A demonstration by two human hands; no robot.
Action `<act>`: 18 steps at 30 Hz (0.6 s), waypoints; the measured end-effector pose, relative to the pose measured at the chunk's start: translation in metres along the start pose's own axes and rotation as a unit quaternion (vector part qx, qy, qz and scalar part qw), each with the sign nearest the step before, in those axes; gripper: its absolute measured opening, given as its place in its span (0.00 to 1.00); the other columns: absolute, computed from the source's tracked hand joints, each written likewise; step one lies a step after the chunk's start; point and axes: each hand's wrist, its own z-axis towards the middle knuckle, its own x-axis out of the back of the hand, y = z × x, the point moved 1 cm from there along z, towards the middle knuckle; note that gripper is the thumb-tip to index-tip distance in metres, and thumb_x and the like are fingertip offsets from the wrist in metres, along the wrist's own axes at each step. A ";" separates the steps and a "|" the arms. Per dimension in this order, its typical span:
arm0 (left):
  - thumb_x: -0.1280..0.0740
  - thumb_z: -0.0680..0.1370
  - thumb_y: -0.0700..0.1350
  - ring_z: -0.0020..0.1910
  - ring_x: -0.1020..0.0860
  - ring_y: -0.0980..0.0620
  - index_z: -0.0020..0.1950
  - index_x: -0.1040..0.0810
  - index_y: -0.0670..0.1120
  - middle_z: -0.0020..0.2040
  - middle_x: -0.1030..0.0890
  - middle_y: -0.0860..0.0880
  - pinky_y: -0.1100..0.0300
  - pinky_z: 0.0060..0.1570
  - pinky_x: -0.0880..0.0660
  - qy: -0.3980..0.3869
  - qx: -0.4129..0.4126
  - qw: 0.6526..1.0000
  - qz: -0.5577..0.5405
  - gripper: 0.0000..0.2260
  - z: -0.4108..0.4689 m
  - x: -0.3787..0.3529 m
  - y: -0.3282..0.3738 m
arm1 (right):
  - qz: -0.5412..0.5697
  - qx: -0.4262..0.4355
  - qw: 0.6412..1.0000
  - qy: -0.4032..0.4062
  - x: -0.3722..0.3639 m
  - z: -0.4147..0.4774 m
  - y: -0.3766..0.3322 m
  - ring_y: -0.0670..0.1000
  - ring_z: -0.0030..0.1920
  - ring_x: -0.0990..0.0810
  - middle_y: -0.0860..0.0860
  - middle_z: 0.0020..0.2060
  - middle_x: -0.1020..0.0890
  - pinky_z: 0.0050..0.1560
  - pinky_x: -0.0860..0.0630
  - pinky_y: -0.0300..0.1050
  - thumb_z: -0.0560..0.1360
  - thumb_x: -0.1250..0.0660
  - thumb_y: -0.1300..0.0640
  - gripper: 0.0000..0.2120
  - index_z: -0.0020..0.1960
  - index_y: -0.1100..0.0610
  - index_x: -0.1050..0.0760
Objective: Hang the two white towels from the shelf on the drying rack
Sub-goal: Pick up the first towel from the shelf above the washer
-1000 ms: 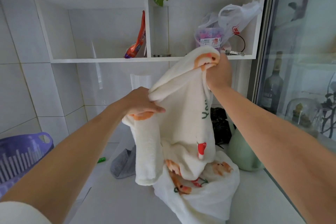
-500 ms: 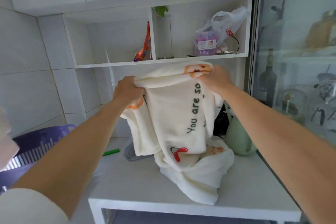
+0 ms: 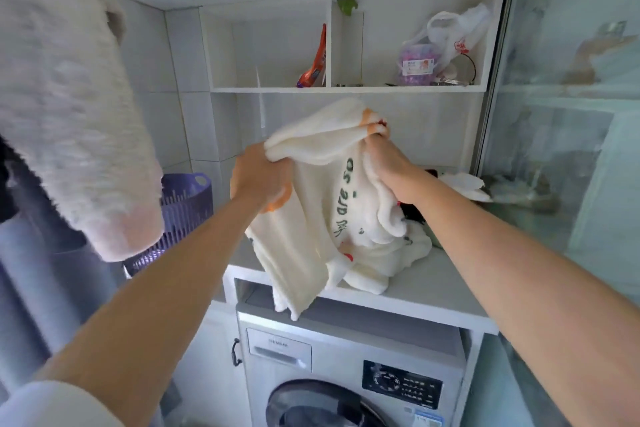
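A white towel (image 3: 313, 204) with green lettering and orange trim hangs in the air above the white shelf (image 3: 426, 291). My left hand (image 3: 258, 177) grips its top left edge, and my right hand (image 3: 386, 163) grips the top right corner. Its lower end drapes past the shelf's front edge. A second white towel (image 3: 384, 263) lies crumpled on the shelf behind and below the first. No drying rack can be made out.
A fluffy white fabric (image 3: 65, 90) hangs close at the upper left. A purple laundry basket (image 3: 185, 208) stands left of the shelf. A washing machine (image 3: 346, 374) sits under the shelf. Cubbies above hold an orange packet (image 3: 317, 61) and a plastic bag (image 3: 446, 42). Glass door at right.
I have stepped back from the shelf, and the washing machine and hanging white fabric have come into view. Both hands have drawn the towel toward me, off the second towel.
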 end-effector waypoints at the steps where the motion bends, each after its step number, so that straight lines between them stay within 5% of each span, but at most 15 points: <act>1: 0.38 0.68 0.48 0.28 0.26 0.54 0.31 0.29 0.52 0.28 0.26 0.55 0.62 0.26 0.33 0.004 -0.002 1.000 -0.001 0.06 -0.009 0.010 -0.001 | -0.016 0.003 1.000 -0.001 -0.004 -0.004 -0.003 0.54 0.54 0.23 0.49 0.46 0.24 0.46 0.34 0.43 0.76 0.52 0.43 0.13 0.46 0.47 0.32; 4: 0.37 0.71 0.48 0.33 0.25 0.48 0.38 0.26 0.51 0.30 0.25 0.55 0.58 0.30 0.32 0.027 -0.005 1.000 0.012 0.03 -0.032 0.044 -0.004 | -0.063 0.015 0.997 -0.040 -0.016 -0.031 -0.023 0.47 0.36 0.28 0.48 0.35 0.28 0.32 0.38 0.44 0.76 0.49 0.45 0.13 0.43 0.50 0.30; 12: 0.29 0.70 0.50 0.48 0.19 0.43 0.46 0.21 0.46 0.44 0.18 0.44 0.58 0.39 0.30 -0.040 0.076 0.991 0.100 0.10 -0.108 0.116 -0.028 | 0.034 0.117 0.976 -0.182 -0.053 -0.117 -0.072 0.40 0.32 0.23 0.44 0.33 0.20 0.26 0.29 0.25 0.74 0.39 0.64 0.13 0.39 0.50 0.23; 18: 0.30 0.70 0.53 0.50 0.19 0.42 0.53 0.21 0.45 0.48 0.17 0.44 0.51 0.49 0.23 -0.047 0.170 0.972 0.157 0.16 -0.203 0.214 -0.055 | 0.031 0.125 0.963 -0.237 -0.101 -0.217 -0.086 0.46 0.32 0.27 0.51 0.32 0.22 0.25 0.32 0.28 0.73 0.36 0.67 0.07 0.45 0.62 0.19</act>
